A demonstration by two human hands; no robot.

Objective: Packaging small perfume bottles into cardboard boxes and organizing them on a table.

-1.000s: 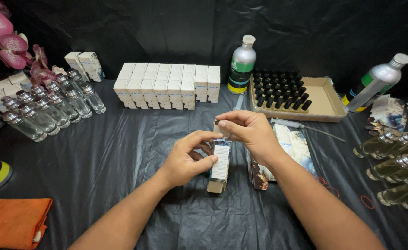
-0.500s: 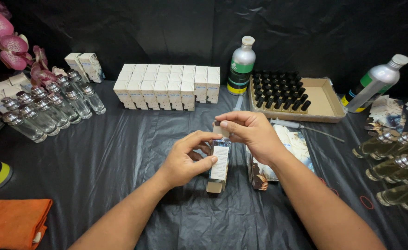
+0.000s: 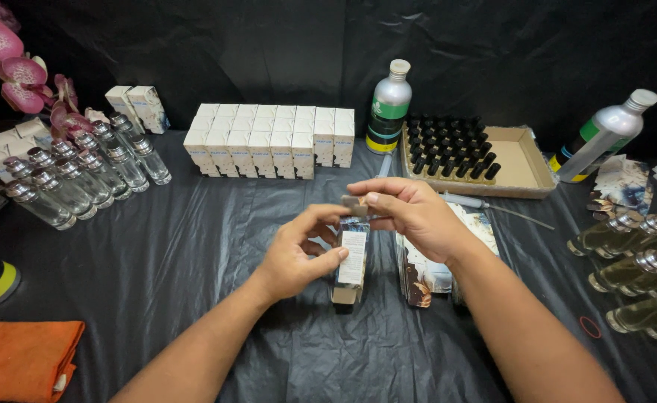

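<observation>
My left hand (image 3: 298,257) grips a small upright carton (image 3: 352,261) with a white label, held just above the black sheet. My right hand (image 3: 410,216) pinches the carton's top flap (image 3: 354,203) between thumb and fingers. A stack of patterned flat cartons (image 3: 425,276) lies right beside it, under my right wrist.
A block of white boxes (image 3: 268,142) stands behind. Clear glass bottles (image 3: 74,175) lie at left, filled bottles (image 3: 634,269) at right. A cardboard tray (image 3: 526,160) holds black caps, flanked by two silver bottles (image 3: 388,108). A syringe (image 3: 492,209), orange cloth (image 3: 22,358) and pink orchid (image 3: 15,75) lie about.
Nothing has visibly moved; both hands stay on the carton in the same place.
</observation>
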